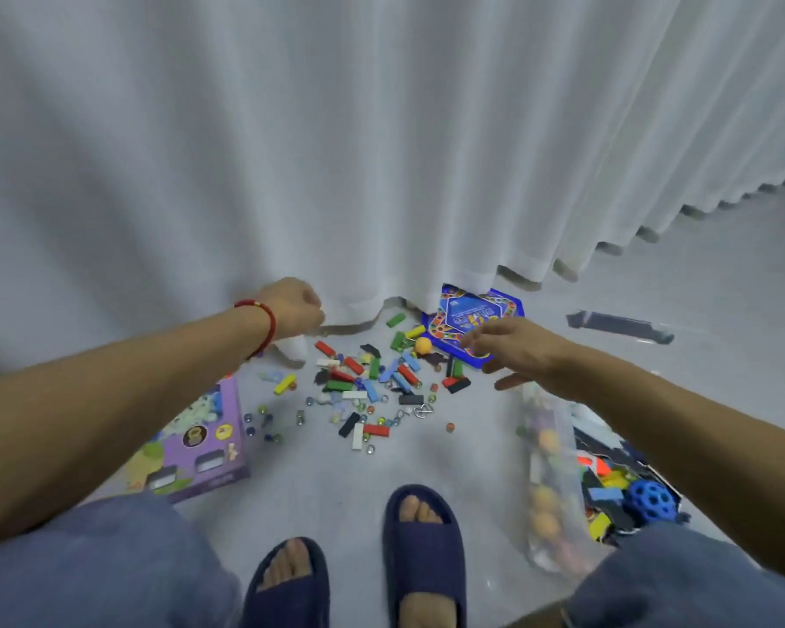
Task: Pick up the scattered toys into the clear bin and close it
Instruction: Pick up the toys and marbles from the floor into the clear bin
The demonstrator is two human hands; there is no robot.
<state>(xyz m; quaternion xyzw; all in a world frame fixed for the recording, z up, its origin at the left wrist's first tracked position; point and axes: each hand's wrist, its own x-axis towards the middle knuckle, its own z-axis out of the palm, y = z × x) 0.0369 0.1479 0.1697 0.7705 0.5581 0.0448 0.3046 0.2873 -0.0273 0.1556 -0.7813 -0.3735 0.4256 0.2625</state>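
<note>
While the left hand (291,310) grips the curtain (381,151) hem in curled fingers, the right hand (513,351) hovers with fingers spread above the scattered toys (372,378) on the floor (449,455); these small, stiff, light blocks and slippery marbles probably suit scooping by handfuls into the clear bin (549,482) at right.

The left hand (293,310) grips the white curtain (336,151) hem, lifting it off scattered toy blocks (372,378) and marbles. The right hand (513,351) reaches, fingers spread, over a blue game board (467,315) (its far edge under the curtain). The clear bin (551,482) sits right, a purple box (200,446) left.
</note>
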